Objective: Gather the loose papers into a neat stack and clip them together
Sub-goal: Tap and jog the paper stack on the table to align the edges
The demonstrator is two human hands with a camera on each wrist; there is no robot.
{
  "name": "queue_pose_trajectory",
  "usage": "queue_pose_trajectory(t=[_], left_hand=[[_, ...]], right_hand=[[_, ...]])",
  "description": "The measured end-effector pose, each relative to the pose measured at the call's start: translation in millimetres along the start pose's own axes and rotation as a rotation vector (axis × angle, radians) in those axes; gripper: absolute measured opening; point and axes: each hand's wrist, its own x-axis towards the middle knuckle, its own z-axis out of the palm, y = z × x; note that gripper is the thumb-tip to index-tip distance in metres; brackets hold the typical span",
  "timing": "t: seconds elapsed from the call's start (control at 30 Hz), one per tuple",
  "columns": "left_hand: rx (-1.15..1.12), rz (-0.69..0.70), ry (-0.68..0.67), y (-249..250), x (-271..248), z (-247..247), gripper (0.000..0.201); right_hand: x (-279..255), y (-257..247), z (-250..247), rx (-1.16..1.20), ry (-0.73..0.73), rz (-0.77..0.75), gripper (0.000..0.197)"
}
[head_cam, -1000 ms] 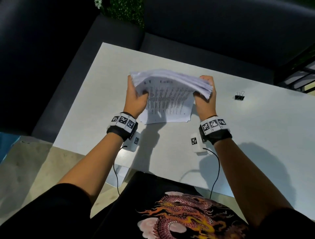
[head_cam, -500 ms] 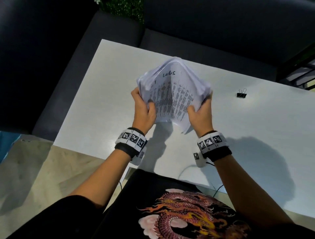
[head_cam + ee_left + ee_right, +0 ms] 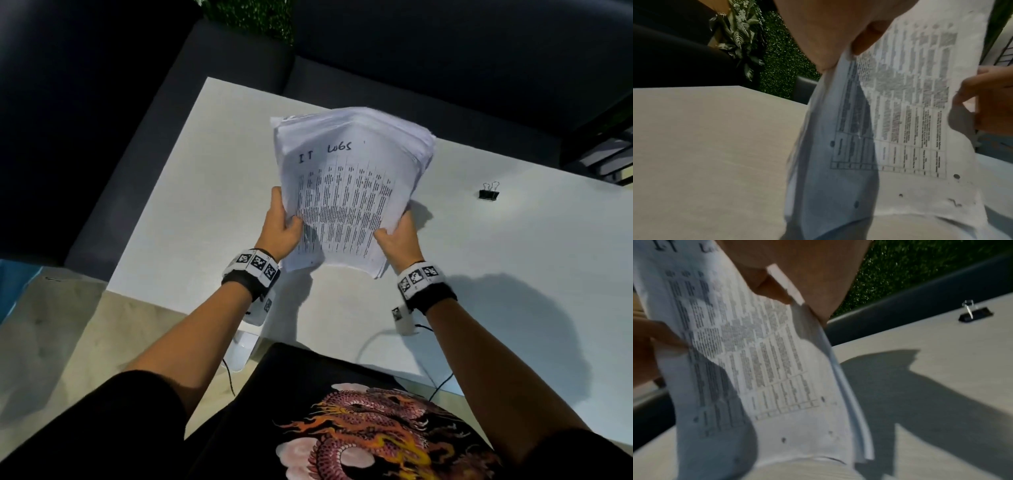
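Observation:
A thick stack of white printed papers, headed "IT LOGS" by hand, stands nearly upright above the white table. My left hand grips its left edge, thumb on the front sheet. My right hand grips the right edge the same way. The sheet edges are uneven at the top and bottom. In the left wrist view the papers hang below my left hand. From the right wrist the stack curves under my right hand. A black binder clip lies on the table to the right, also seen as the clip.
A dark sofa wraps the table's far and left sides. Cables run from the wrist cameras over the table's near edge. Green foliage stands behind the sofa.
Both hands have lifted the papers off the table and tipped them upright, sliding down to the lower side edges; the stack has gone from lying bent to standing with its printed face toward me.

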Motion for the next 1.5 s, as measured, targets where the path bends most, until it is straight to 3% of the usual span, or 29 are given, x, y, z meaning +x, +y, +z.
queue_pose_trajectory(t=[0.13,0.23,0.33,0.43,0.53,0.63,0.77,0.83,0.9,0.97,1.0,1.07,1.3,1.43,1.5], left_hand=[[-0.015,0.034,0.072,11,-1,8,0.024],[-0.102,0.042,0.123,13,-9,9,0.048],[-0.162,0.044,0.156,16,-16,7,0.06],[-0.223,0.077,0.197,25,-15,2,0.07],[-0.218,0.123,0.171,29,-14,2,0.062],[-0.186,0.097,0.12,31,-6,-6,0.054],[-0.105,0.039,0.073,38,10,-18,0.052],[-0.11,0.018,0.071,43,16,-21,0.051],[-0.106,0.023,0.045,45,19,-23,0.05],[-0.129,0.049,0.005,48,19,-25,0.049],[-0.154,0.064,-0.015,49,19,-27,0.051],[-0.197,0.091,-0.057,52,20,-28,0.053],[-0.154,0.07,-0.075,48,25,-27,0.042],[-0.13,0.044,-0.05,46,26,-28,0.034],[-0.138,0.037,-0.03,44,26,-30,0.031]], right_hand=[[0,-12,5,0.061,0.086,-0.033,0.057],[-5,-12,0,0.043,0.127,-0.055,0.051],[-11,-15,-10,-0.103,0.152,-0.057,0.025],[-16,-29,-17,-0.181,0.169,-0.19,0.007],[-15,-34,-16,-0.197,0.258,-0.352,0.028],[-12,-41,-23,-0.077,0.102,-0.17,0.031],[-24,-69,-39,0.079,0.139,-0.372,0.062],[-37,-95,-41,-0.071,0.296,-0.574,0.077],[-52,-122,-32,-0.389,0.393,-0.807,0.076],[-54,-135,-13,-0.863,0.317,-0.916,0.079],[-51,-136,-4,-1.06,0.211,-0.9,0.082],[-44,-131,7,-1.226,0.062,-0.849,0.088],[-29,-128,1,-1.229,0.045,-0.803,0.084],[-10,-119,-40,-0.941,0.149,-0.664,0.052],[-3,-109,-61,-0.578,0.096,-0.534,0.041]])
